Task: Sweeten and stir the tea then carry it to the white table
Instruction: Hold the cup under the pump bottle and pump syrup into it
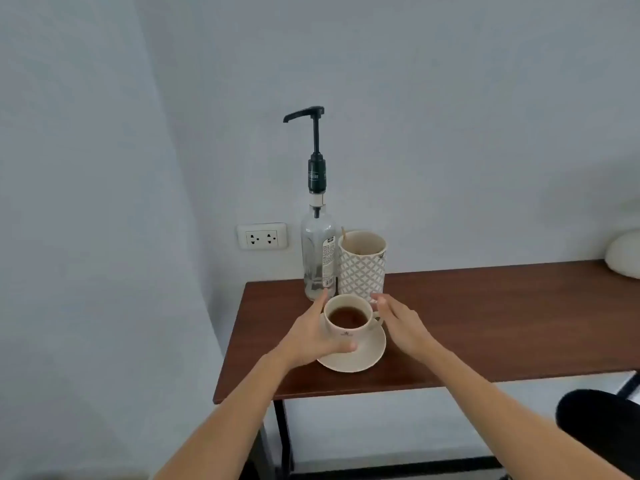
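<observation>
A cream cup of dark tea (348, 318) stands on a cream saucer (367, 356) near the left end of a brown table (485, 323). My left hand (311, 336) is cupped against the cup's left side, thumb resting on the saucer's front. My right hand (401, 322) hovers open just right of the cup, by its handle, fingers apart. Behind the cup stands a clear syrup bottle (317, 258) with a tall black pump (310, 114). Beside it is a patterned mug (362, 266) with a wooden stirrer inside.
The table stands against a white wall with a double socket (262, 236) at the left. A white rounded object (623, 252) sits at the table's far right. A dark shape (602, 427) lies below at the right, near the table's black frame.
</observation>
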`<state>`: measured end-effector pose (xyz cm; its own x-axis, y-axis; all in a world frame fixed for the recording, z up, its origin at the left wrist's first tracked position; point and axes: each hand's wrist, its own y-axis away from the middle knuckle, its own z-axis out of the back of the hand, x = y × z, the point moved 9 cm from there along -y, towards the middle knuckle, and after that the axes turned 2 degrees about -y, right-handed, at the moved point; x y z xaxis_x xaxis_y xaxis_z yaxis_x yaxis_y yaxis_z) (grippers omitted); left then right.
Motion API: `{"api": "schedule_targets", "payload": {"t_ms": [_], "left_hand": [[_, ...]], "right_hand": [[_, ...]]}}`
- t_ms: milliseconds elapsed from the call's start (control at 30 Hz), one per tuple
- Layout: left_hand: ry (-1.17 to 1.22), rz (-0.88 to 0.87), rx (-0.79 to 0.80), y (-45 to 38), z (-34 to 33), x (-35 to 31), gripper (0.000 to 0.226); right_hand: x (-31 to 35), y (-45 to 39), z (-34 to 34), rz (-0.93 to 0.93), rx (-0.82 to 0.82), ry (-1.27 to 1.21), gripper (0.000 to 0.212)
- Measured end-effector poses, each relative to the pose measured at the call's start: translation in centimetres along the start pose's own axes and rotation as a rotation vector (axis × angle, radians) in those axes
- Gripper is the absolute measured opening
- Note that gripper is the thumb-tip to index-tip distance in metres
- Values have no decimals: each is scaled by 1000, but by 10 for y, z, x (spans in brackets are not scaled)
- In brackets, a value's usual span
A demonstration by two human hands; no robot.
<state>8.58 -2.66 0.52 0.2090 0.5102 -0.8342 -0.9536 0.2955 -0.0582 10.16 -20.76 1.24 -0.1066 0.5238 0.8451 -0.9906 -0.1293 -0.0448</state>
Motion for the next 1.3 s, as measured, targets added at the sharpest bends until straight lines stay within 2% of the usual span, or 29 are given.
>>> {"api": "schedule_targets", "payload": {"t_ms": [233,400,500,667,800,900,967,1100,1300], "left_hand": [[150,21,-300,-8,-15,12,112],[121,-27,-441,-6,-8,5,94],[144,-57,-485,-4,6,-1,91],[189,-82,-512,-5,51,-28,88],[246,-121,-520,-16,101,-61,86],[293,-136,-536,-27,140,-86,86],[322,-137,-556,-34,165,-101,89],[356,-120,-569,-51,204,-121,91],[385,-119,-580,-72,235,-136,95]], "right_hand": [[-16,-13,-19,-29,37,-245,39],[-13,-21,-22,-29,69,-304,39],[4,-26,-20,7,91,-317,40],[72,-39,-6,151,152,-221,44],[145,-59,16,274,119,-84,47],[202,-81,46,362,-42,-51,33],[239,-100,66,405,-150,-97,35],[291,-139,81,354,-177,-210,55],[314,-167,70,209,-158,-407,51]]}}
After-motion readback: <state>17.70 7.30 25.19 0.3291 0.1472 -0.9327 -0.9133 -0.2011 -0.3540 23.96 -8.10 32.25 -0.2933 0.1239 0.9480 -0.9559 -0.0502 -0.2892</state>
